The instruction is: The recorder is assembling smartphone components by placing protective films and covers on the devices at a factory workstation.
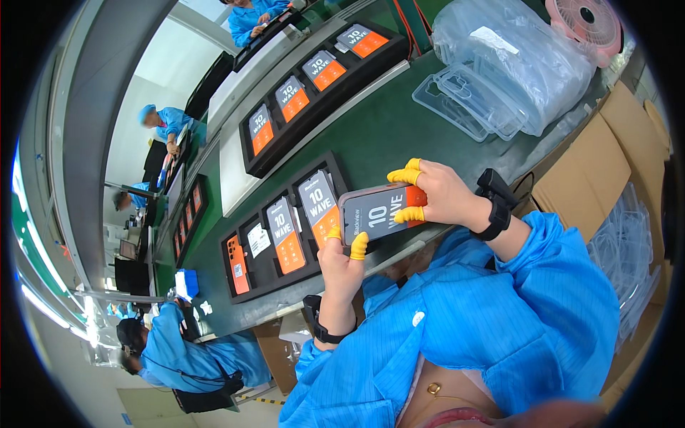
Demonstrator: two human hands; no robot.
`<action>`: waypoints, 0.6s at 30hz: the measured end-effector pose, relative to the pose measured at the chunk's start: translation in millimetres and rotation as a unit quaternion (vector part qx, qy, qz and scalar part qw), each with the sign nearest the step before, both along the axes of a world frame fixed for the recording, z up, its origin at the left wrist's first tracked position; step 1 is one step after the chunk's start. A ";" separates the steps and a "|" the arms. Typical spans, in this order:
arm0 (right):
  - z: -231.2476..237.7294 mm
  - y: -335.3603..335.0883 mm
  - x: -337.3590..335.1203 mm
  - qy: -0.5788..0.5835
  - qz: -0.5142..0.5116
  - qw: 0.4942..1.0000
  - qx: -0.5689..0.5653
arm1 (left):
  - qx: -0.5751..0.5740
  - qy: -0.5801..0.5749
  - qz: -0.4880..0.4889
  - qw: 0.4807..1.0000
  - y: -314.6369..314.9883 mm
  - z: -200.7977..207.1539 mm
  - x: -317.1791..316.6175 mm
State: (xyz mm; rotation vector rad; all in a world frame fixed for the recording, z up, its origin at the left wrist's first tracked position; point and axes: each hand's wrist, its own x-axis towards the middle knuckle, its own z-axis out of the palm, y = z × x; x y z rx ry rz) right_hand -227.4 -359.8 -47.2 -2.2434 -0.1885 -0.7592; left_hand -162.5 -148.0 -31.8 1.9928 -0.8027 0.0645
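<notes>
Between my two hands is a smartphone (pixel 374 214) with a grey and orange film on its screen, held sideways above the table's near edge. My left hand (pixel 342 264) pinches its left end, and my right hand (pixel 435 192) grips the right end. Yellow finger cots cover the thumb and fingertips of both. Just left of the phone lies a black foam tray (pixel 251 294). Two phones face up (pixel 285 235) and an orange phone (pixel 237 264) with its back showing sit in its slots, along with a white label (pixel 258 240).
A second black tray (pixel 267 162) with several phones stands farther back. Clear plastic phone cases (pixel 471 100) and a big clear bag (pixel 514 57) lie at the far right, by a pink fan (pixel 586 21). An open cardboard box (pixel 585 164) stands right. Co-workers in blue (pixel 189 353) sit along the line.
</notes>
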 end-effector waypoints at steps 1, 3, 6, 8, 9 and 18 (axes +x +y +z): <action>1.5 1.9 -1.0 -0.016 -0.016 1.000 -0.004 | 0.001 0.000 0.000 1.000 1.9 -1.0 1.5; 1.9 2.1 -1.6 -0.020 -0.015 1.000 -0.002 | 0.074 0.049 -0.023 0.996 9.7 -3.1 6.2; 1.9 1.3 -4.0 -0.012 0.000 1.000 -0.011 | 0.049 0.143 -0.080 0.985 16.2 0.5 11.0; 2.5 -0.4 -5.1 0.001 0.013 1.000 -0.022 | 0.009 0.170 -0.132 0.976 15.8 9.3 9.5; 2.7 -1.1 -5.9 -0.004 0.027 1.000 -0.006 | -0.032 0.196 -0.184 0.963 16.3 12.4 9.3; 4.8 4.8 -7.5 0.068 0.034 0.986 0.149 | -0.248 0.392 -0.319 0.826 25.0 1.7 24.3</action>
